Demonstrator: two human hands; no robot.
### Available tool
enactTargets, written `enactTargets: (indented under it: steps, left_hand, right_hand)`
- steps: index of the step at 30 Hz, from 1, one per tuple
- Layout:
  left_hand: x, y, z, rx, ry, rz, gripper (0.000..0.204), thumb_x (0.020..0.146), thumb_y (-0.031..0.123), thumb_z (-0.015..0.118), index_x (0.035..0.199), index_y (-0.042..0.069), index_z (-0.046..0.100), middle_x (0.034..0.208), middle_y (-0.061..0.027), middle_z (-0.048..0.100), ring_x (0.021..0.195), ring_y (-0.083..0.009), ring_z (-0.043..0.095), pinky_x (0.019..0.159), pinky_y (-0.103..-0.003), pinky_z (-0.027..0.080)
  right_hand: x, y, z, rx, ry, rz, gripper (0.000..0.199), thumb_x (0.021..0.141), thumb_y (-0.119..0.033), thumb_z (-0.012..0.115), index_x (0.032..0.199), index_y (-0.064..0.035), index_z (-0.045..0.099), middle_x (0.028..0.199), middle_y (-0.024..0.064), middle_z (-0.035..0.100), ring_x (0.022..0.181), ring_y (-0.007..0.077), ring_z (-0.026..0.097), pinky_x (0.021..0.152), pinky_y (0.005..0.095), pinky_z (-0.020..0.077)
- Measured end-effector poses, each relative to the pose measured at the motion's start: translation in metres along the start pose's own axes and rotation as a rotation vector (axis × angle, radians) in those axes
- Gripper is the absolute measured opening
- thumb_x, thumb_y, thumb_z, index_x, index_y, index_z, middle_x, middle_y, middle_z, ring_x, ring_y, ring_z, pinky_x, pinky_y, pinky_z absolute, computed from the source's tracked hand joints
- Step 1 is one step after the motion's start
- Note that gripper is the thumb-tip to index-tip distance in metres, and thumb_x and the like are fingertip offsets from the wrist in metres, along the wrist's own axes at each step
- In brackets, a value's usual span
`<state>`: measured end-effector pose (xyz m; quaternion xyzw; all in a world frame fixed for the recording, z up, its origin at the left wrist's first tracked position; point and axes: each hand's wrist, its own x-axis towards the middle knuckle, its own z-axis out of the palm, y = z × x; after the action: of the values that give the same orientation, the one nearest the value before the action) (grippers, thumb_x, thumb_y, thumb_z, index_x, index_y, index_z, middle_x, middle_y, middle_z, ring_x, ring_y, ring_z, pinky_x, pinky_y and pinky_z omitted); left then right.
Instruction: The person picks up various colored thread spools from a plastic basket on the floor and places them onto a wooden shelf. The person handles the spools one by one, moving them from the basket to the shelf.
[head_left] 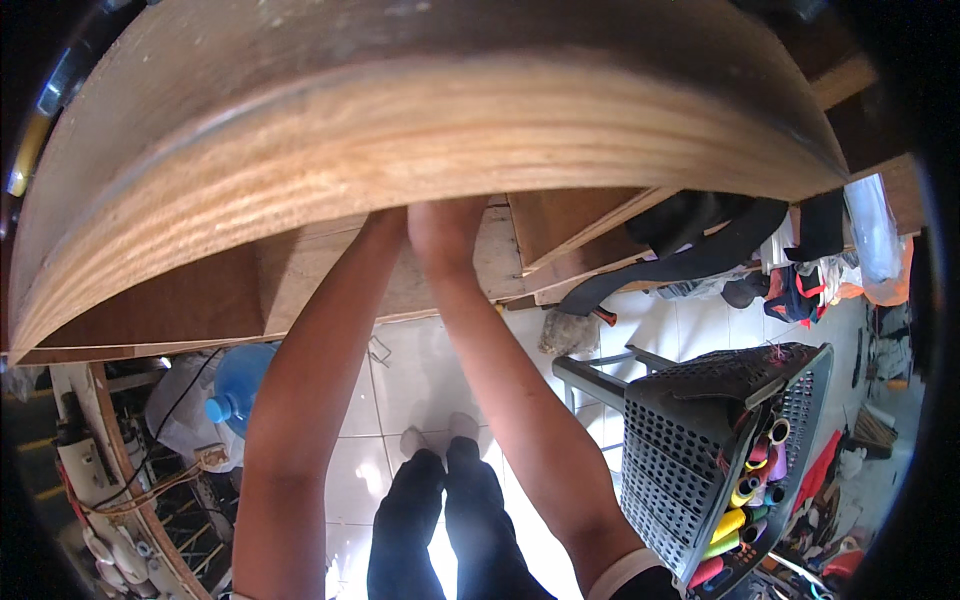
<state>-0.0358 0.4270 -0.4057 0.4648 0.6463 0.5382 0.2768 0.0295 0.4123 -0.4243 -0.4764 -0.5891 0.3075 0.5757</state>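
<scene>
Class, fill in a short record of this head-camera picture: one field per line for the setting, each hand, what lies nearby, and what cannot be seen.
Setting: a person stands on a white tiled floor at a wooden table, seen from above.
Left hand: hidden under the table edge; only the forearm shows.
Right hand: reaches up to the table's underside, fingers hidden.
Nearby right: grey perforated basket holding coloured thread cones.
Nearby left: blue water bottle on the floor.
Further right: black strap hanging off the table.
Unseen: whether either hand holds anything.

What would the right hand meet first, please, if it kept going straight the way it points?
Probably the wooden boards under the tabletop: the right hand reaches up beneath its edge, fingers hidden, so depth is unclear.
</scene>
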Motion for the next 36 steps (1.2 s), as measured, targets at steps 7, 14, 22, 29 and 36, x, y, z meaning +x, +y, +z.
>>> enactTargets:
  steps: [7,14,22,29,36]
  left_hand:
    - [-0.043,0.028,-0.015,0.109,0.024,-0.005,0.022,0.089,0.013,0.058,0.103,-0.003,0.06,0.103,-0.0141,0.063,0.099,-0.0231,0.058,0.09,-0.037,0.045]
    - [-0.237,0.054,-0.097,0.309,0.21,0.067,0.015,0.073,0.003,0.071,0.071,0.002,0.057,0.069,-0.0114,0.057,0.068,-0.0271,0.057,0.065,-0.035,0.044]
    - [-0.433,0.091,-0.092,0.327,-1.241,-0.657,0.051,0.076,0.043,0.07,0.106,0.003,0.06,0.102,-0.0181,0.063,0.095,-0.0283,0.061,0.081,-0.04,0.049]
    - [-0.431,0.085,-0.045,0.044,-1.515,-0.655,0.039,0.081,0.035,0.067,0.105,0.005,0.06,0.091,-0.0132,0.064,0.081,-0.021,0.063,0.066,-0.034,0.051]
    - [-0.402,0.053,-0.089,0.288,-1.024,-0.822,0.029,0.085,0.029,0.064,0.105,0.01,0.056,0.084,-0.0064,0.06,0.072,-0.017,0.061,0.059,-0.031,0.05]
  right_hand:
    - [-0.05,-0.092,-0.044,0.365,0.05,0.16,0.028,0.086,-0.004,0.047,0.112,0.0053,0.048,0.106,0.0168,0.05,0.103,0.0278,0.049,0.09,0.0355,0.0382]
    - [-0.199,-0.105,-0.186,-0.053,-0.16,0.251,0.017,0.082,0.0,0.057,0.099,-0.0013,0.054,0.089,0.0114,0.054,0.085,0.0238,0.054,0.078,0.0339,0.0433]
    - [-0.264,-0.24,-0.293,0.05,-0.84,0.422,0.036,0.095,-0.034,0.046,0.111,-0.0054,0.061,0.109,0.0186,0.061,0.105,0.0346,0.057,0.094,0.0398,0.0422]
    - [-0.281,-0.23,-0.328,-0.229,-1.109,0.529,0.062,0.095,-0.054,0.025,0.119,-0.0074,0.057,0.12,0.0197,0.056,0.117,0.0354,0.049,0.104,0.0489,0.0303]
    - [-0.228,-0.259,-0.431,-0.38,-0.138,0.415,0.024,0.09,-0.024,0.055,0.097,-0.0032,0.062,0.099,0.0151,0.062,0.099,0.0308,0.058,0.088,0.0389,0.0442]
